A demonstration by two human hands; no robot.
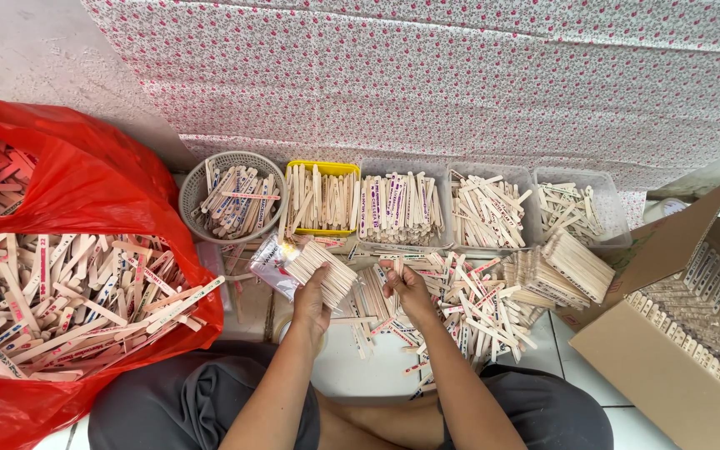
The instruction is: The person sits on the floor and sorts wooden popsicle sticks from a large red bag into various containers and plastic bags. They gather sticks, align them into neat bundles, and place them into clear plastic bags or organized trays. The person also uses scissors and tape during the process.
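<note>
My left hand (310, 302) grips a thick bundle of flat wooden sticks (323, 268), held fanned above the floor. Beside it, my right hand (408, 290) rests fingers-down on a loose heap of printed wooden sticks (468, 308) spread over the white tiled floor, fingers curled on a few of them. Just left of the bundle lies a small clear plastic packet (270, 265).
A red plastic bag (102, 187) full of sticks fills the left. Along the floral cloth stand a round grey basket (235, 162), a yellow tray (322, 168) and three clear tubs (493, 175) of sorted sticks. Stacked bundles (572, 267) and an open cardboard box (668, 367) sit right.
</note>
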